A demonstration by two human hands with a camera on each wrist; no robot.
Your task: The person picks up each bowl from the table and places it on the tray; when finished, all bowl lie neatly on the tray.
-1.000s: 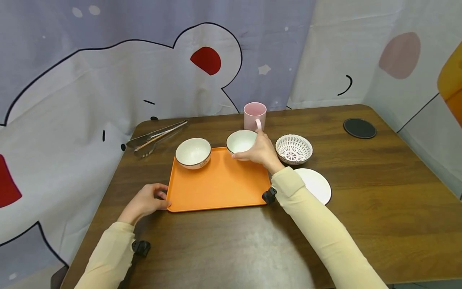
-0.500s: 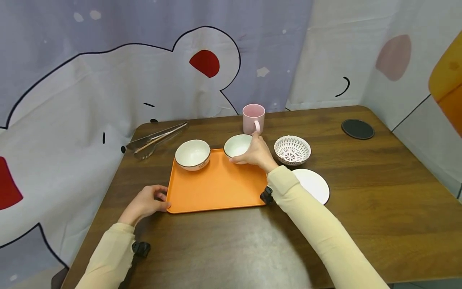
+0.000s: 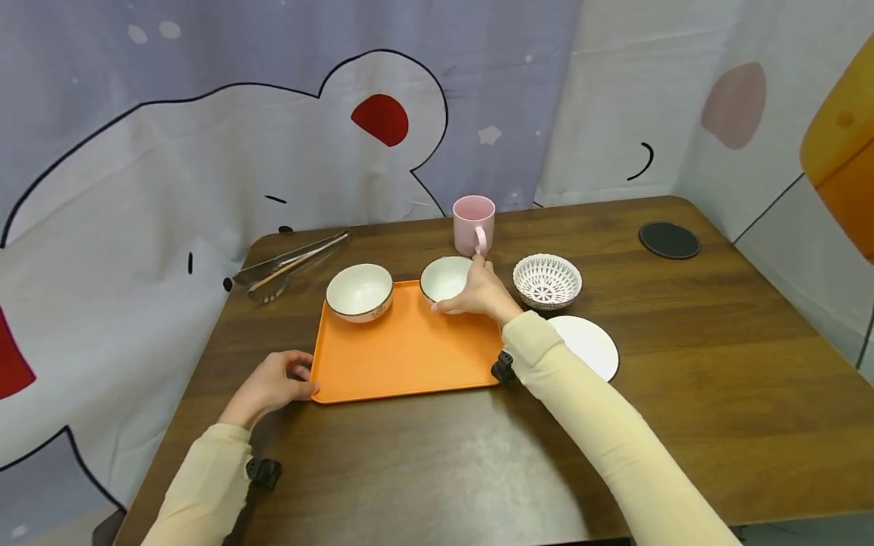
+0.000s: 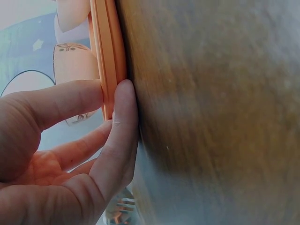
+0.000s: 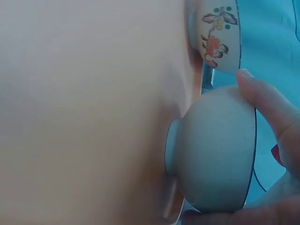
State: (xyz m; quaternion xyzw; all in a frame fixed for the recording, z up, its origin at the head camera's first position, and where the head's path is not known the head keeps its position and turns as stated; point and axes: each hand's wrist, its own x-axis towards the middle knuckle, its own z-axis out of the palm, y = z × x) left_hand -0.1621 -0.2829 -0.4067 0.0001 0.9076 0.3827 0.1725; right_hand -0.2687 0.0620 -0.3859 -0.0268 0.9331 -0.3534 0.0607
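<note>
An orange tray (image 3: 403, 360) lies on the wooden table. My left hand (image 3: 275, 383) pinches its near left corner; in the left wrist view the thumb and a finger stand on either side of the rim (image 4: 108, 51). Toward the tray's far right, my right hand (image 3: 482, 294) grips a white bowl (image 3: 442, 279) by its rim, thumb on the near side. This bowl (image 5: 218, 150) sits upright on its foot ring in the right wrist view. A matching bowl (image 3: 359, 291) with a painted flower pattern (image 5: 219, 35) stands at the tray's far left.
Behind the held bowl stands a pink mug (image 3: 473, 220). Right of the tray are a patterned openwork bowl (image 3: 547, 281) and a white plate (image 3: 589, 347). A black round mat (image 3: 670, 240) lies far right. Tongs and a fork (image 3: 269, 292) lie back left.
The right hand has shifted the gripped bowl slightly left and nearer over the tray. My left hand keeps its hold on the tray corner. The head view has turned a little.
</note>
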